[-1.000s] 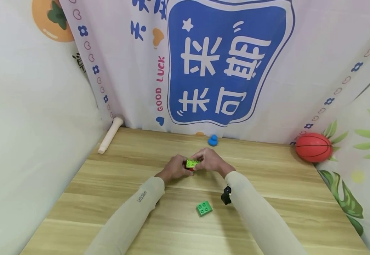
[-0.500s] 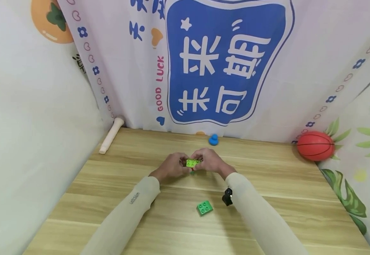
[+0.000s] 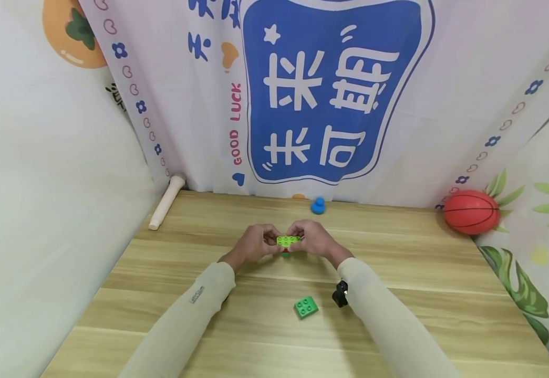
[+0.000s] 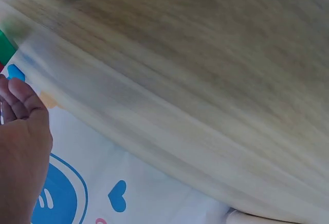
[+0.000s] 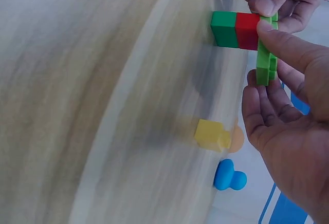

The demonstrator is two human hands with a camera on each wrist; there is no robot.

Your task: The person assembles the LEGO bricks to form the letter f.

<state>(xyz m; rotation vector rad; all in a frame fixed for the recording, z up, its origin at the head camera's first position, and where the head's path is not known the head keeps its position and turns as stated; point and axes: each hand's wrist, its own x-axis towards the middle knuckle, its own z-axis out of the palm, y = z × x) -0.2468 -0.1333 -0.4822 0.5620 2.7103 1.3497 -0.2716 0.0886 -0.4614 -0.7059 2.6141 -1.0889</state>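
A lime green toy brick with studs (image 3: 287, 241) lies across the top of a red brick (image 5: 247, 31), which sits on a darker green brick (image 5: 224, 30). My right hand (image 3: 316, 239) pinches the lime brick near its right end, thumb on the near side and fingertips at the far side. At the other end my left hand (image 3: 255, 242) has its thumb against the lime brick, its fingers curled behind. The left wrist view catches only part of that hand (image 4: 25, 142), with a sliver of the green brick (image 4: 6, 48) beyond.
A loose green brick (image 3: 306, 307) lies nearer on the wooden table. Behind the stack stand a yellow block (image 5: 211, 135) and a blue knobbed piece (image 3: 318, 206). A pale stick (image 3: 166, 202) lies at the back left, a red ball (image 3: 471, 212) at the back right.
My left hand has shifted slightly left and up from beside the red brick to the lime brick's end. More of the lower green brick shows. My right hand has stayed on the lime brick.
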